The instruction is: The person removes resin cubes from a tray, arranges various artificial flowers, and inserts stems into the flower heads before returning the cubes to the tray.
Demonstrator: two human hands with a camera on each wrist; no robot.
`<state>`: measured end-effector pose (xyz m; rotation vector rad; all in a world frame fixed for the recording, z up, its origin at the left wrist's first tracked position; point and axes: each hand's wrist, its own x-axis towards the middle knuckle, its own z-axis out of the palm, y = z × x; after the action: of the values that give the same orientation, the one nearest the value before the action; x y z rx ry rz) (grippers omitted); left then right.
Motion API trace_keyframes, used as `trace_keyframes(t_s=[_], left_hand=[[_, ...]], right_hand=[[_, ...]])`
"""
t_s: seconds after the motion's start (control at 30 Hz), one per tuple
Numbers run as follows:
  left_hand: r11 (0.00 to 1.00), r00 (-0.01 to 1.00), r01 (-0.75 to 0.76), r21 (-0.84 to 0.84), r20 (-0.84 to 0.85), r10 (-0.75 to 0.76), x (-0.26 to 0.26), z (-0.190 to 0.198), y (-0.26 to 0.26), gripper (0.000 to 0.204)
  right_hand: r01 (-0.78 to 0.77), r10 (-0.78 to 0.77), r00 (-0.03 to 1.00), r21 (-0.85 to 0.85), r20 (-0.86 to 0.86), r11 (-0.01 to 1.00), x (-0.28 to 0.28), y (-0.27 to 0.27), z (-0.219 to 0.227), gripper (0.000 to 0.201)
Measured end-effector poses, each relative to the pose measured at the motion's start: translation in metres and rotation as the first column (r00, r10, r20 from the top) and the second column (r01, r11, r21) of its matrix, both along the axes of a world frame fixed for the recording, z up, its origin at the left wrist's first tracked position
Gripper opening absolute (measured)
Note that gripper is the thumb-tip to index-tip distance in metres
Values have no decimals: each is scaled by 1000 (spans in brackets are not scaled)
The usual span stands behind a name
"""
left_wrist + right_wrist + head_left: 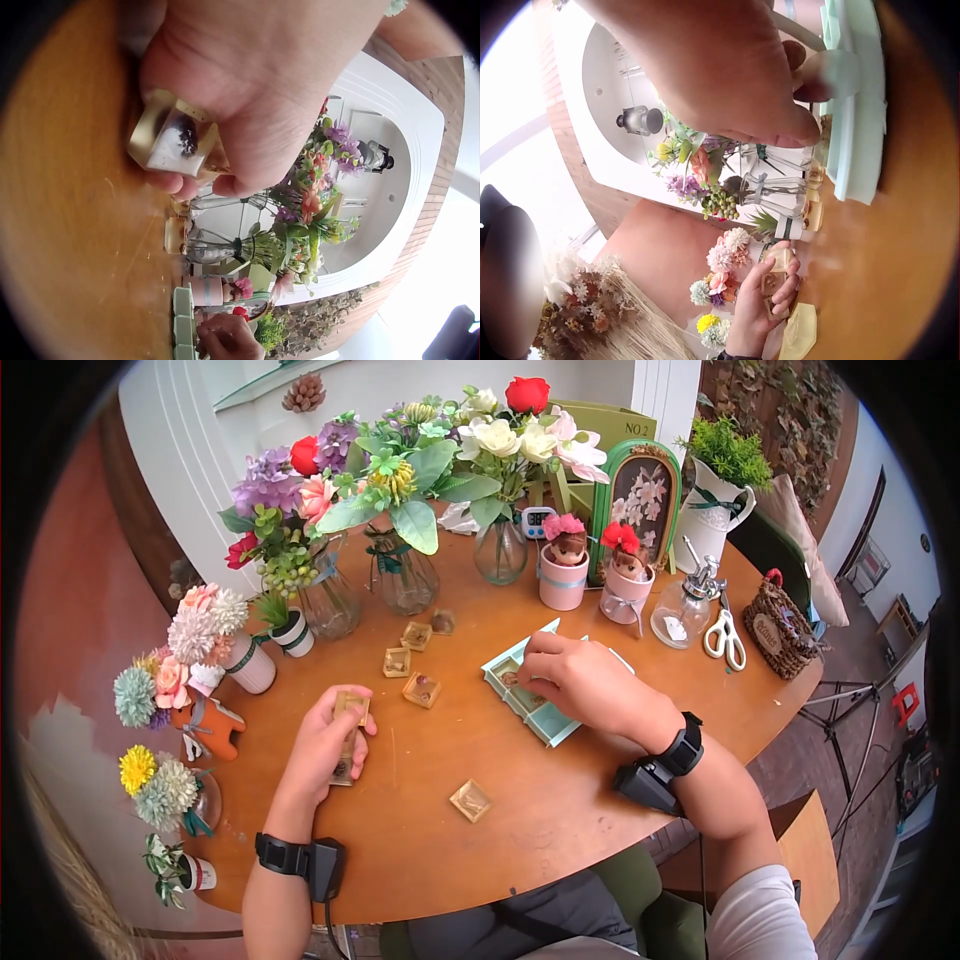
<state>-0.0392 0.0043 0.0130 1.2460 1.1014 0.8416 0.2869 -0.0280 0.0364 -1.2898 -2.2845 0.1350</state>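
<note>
My left hand (pixel 322 745) grips a column of small clear square blocks (pixel 351 706) above the left part of the table, the thumb along one side. In the left wrist view the end block (pixel 177 141) shows a dark and white piece inside. My right hand (pixel 590 685) reaches over a mint green compartment tray (pixel 552 730), with bent fingers down inside it. A block (pixel 507 672) lies in the tray beside the fingertips. The tray wall (pixel 861 127) hides part of these fingers, and I cannot tell whether they pinch a block.
A single block (pixel 470 800) lies near the front edge; several more, including one block (pixel 421 690), lie between the hands. Glass vases (pixel 402 575) of flowers line the back. Pink doll pots (pixel 563 575), a glass spray bottle (pixel 685 610) and scissors (pixel 725 640) stand beyond the tray.
</note>
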Motion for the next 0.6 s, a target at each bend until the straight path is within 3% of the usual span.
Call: trace_keyframes(t_s=[0.07, 0.17, 0.3, 0.37, 0.6], left_hand=[[1000, 1000, 0, 1, 1, 0, 0, 1, 0, 23], [1000, 1000, 6, -4, 7, -6, -1, 1, -1, 23], [1000, 1000, 23, 6, 4, -23, -1, 0, -1, 23], [1000, 1000, 23, 4, 0, -23, -1, 0, -1, 23], [1000, 1000, 20, 12, 0, -20, -1, -1, 1, 23]], right_hand=[[-122, 123, 992, -28, 40, 992, 5, 2, 2, 7], [-174, 177, 983, -45, 56, 984, 11, 1, 2, 12], [-159, 167, 982, -87, 85, 983, 8, -4, 5, 6], [-108, 134, 966, -123, 222, 986, 4, -7, 9, 7], [-101, 114, 986, -101, 121, 990, 5, -6, 3, 10]])
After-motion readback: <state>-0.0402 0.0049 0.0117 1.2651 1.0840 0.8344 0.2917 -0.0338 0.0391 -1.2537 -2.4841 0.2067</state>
